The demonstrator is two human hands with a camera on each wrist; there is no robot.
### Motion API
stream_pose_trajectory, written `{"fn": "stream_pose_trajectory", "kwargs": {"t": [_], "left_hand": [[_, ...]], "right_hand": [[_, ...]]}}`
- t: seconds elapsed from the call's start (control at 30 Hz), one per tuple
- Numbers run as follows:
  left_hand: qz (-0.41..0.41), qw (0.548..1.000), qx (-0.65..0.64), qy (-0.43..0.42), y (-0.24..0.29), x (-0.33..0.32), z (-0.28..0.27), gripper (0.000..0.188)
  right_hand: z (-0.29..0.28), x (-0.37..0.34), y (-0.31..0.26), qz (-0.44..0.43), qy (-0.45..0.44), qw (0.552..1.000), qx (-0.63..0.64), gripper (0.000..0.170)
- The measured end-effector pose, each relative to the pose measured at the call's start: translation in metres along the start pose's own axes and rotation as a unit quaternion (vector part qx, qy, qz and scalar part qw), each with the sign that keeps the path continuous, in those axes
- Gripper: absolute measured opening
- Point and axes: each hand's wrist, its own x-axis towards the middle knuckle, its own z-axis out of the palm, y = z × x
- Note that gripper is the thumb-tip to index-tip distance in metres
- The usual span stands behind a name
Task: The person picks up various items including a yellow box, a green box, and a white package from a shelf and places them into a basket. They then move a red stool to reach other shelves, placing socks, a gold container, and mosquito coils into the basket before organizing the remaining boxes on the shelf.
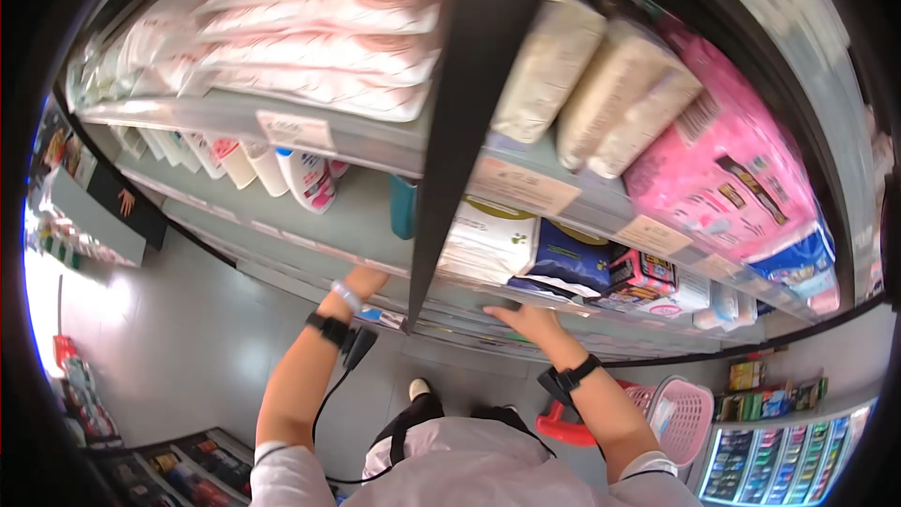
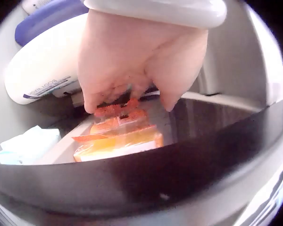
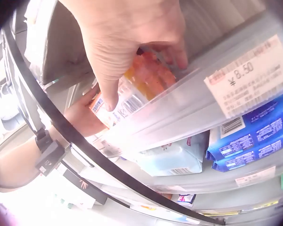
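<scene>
We are gripping the orange-wrapped packs (image 3: 153, 77) beneath our right hand (image 3: 132, 33); beside them we are holding our left hand (image 2: 137, 61) part-curled, its grip unclear.

Grey shelves (image 1: 366, 209) stand in tiers on the far side, split by a black post (image 1: 474, 84). The grey floor (image 1: 197, 319) shines at left, where white light glares at the edge. A dark rack (image 1: 160, 443) stands near left, a pale rack (image 1: 798, 416) near right.
</scene>
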Motion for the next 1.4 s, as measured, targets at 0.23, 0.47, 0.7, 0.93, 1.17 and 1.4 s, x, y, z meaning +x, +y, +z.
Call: {"fn": "stream_pose_trajectory", "kwargs": {"t": [0.23,0.47,0.7,0.93,1.17,1.4], "left_hand": [[-0.301,0.887,-0.348,0.029,0.031,-0.123,-0.013,0.033],[-0.360,0.865,-0.321,-0.135,0.062,-0.128,0.100,0.029],[-0.246,0.912,-0.243,-0.218,0.160,-0.069,0.198,0.029],[-0.274,0.892,-0.219,-0.284,0.236,-0.076,0.315,0.029],[-0.271,0.891,-0.181,-0.315,0.301,-0.089,0.391,0.030],[-0.331,0.891,-0.138,-0.280,0.315,-0.108,0.394,0.031]], "right_hand": [[-0.017,-0.117,0.018,0.065,0.211,0.972,0.079,0.053],[-0.018,-0.199,0.052,0.155,0.257,0.952,0.055,0.039],[-0.057,-0.296,0.117,0.208,0.309,0.928,0.031,0.029],[-0.104,-0.458,0.260,0.474,0.361,0.801,0.062,0.035],[-0.102,-0.544,0.388,0.578,0.114,0.808,0.025,0.046],[-0.060,-0.511,0.431,0.403,-0.044,0.901,-0.153,0.030]]}}
